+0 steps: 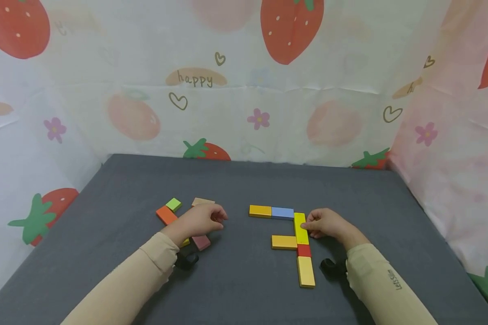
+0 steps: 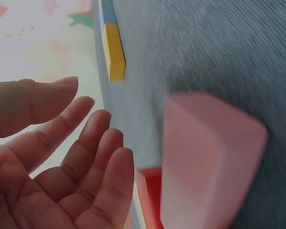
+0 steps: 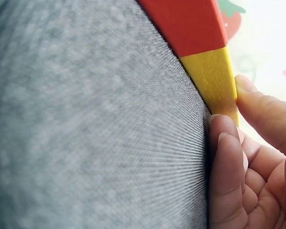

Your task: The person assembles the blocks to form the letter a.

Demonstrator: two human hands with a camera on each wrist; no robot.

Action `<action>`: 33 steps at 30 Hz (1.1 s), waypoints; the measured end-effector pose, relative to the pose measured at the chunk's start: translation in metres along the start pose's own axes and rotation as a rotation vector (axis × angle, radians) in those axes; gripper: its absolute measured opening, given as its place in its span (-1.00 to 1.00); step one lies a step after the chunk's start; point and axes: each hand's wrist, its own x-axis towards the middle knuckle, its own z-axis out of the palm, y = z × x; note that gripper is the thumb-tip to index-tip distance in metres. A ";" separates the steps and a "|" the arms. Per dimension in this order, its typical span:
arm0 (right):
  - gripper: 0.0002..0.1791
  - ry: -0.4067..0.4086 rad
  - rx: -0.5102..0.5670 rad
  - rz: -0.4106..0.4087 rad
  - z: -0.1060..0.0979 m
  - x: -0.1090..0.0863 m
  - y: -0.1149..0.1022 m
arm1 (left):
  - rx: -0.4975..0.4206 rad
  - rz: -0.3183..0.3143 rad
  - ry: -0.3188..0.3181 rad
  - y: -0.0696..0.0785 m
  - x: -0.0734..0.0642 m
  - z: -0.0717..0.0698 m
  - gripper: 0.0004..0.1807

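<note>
In the head view my right hand (image 1: 328,225) is at a yellow block (image 1: 300,225) lying on the dark cloth. Its thumb rests on the block's top and its curled fingers are at the right side, as the right wrist view also shows. End to end below that block lie a red block (image 1: 303,250) and a pale yellow block (image 1: 306,272). My left hand (image 1: 199,221) hovers with bent, relaxed fingers over a loose group of blocks, holding nothing. A pink block (image 2: 200,157) stands out beneath it in the left wrist view.
An amber block (image 1: 260,211) and a blue block (image 1: 282,213) form a row to the yellow block's upper left; another amber block (image 1: 283,242) juts left. Around my left hand lie an orange block (image 1: 166,215), a green block (image 1: 173,204) and a tan block (image 1: 203,201), partly hidden.
</note>
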 end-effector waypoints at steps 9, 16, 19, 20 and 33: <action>-0.75 0.000 0.006 0.001 0.001 0.001 0.000 | -0.026 -0.027 0.000 -0.025 -0.012 -0.012 -0.78; -0.75 -0.001 0.011 -0.007 0.001 0.000 0.000 | -0.118 -0.028 -0.037 -0.046 -0.015 -0.021 -0.79; -0.75 -0.004 0.010 -0.010 0.001 0.000 0.000 | -0.115 -0.003 -0.056 -0.054 -0.015 -0.023 -0.77; -0.76 -0.005 0.011 -0.010 0.001 0.000 0.000 | -0.123 -0.002 -0.064 -0.055 -0.015 -0.024 -0.76; -0.75 -0.015 0.018 -0.010 -0.001 0.000 0.001 | 0.090 0.107 -0.176 -0.059 -0.018 -0.028 -0.64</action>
